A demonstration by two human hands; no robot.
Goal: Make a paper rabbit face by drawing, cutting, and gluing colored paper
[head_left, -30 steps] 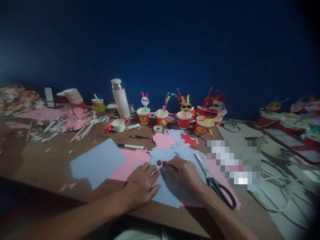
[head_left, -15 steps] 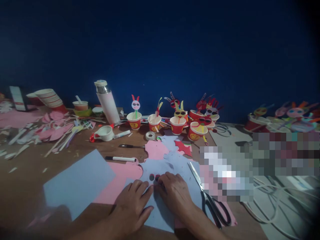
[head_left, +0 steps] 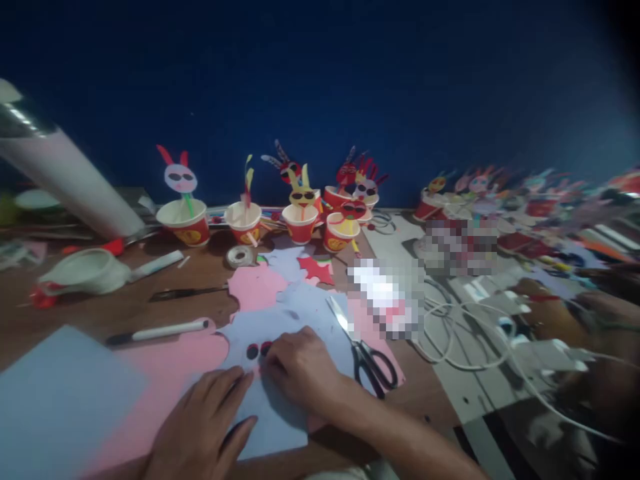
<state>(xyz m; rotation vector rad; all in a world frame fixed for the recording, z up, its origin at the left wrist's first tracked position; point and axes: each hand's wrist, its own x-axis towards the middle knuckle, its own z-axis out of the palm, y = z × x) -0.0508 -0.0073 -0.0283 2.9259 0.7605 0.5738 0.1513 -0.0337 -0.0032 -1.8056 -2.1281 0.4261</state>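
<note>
My left hand point(head_left: 203, 417) lies open, fingers stretched out flat over the light blue paper point(head_left: 277, 423). Close to its fingertips is a small black oval with a red edge point(head_left: 253, 351). My right hand point(head_left: 303, 370) is closed, its curled fingers at a second such oval point(head_left: 266, 348), which they partly cover. What they pinch, if anything, is hidden. Scissors point(head_left: 369, 365) with black handles rest on the paper right of my right hand, blades pointing away. A white marker point(head_left: 170, 329) with a black cap lies on pink paper point(head_left: 170, 363) to the left.
Red paper cups point(head_left: 187, 223) with paper rabbit-like figures line the back. A tape roll point(head_left: 240, 257), a whitish cup point(head_left: 83, 271) and a flask point(head_left: 75, 177) stand left. White cables point(head_left: 465, 363) loop at right, where another person's blurred arm point(head_left: 607, 313) shows.
The view has swung right, so the cups and papers sit further left and more of the right side shows. My right fingers are curled more tightly; the left hand stays flat on the paper.
</note>
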